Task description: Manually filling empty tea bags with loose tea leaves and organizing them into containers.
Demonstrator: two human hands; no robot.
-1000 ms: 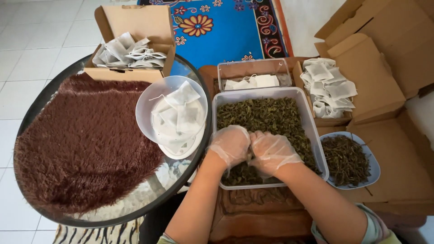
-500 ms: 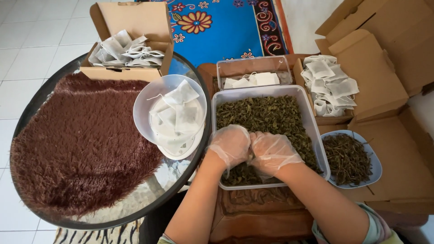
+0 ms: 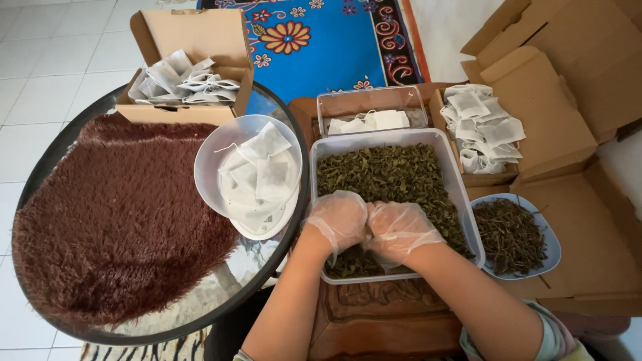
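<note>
Carved wooden surface [image 3: 388,321] nearest; on it a clear tub [image 3: 461,194] of dried green leaves [image 3: 388,174], where gloved left hand [image 3: 340,217] and right hand [image 3: 400,228] press together, fingers curled in the leaves, what they hold hidden; beyond, a small clear box [image 3: 371,110] of white sachets [image 3: 368,122]

Round glass table [image 3: 264,264]: brown shaggy mat [image 3: 114,220]; white bowl [image 3: 210,167]; cardboard box [image 3: 194,40].

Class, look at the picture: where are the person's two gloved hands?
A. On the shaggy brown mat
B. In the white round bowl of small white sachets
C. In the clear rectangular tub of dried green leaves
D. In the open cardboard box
C: the left hand and right hand, in thin clear gloves, rest together in the clear rectangular tub of dried green leaves.
</note>
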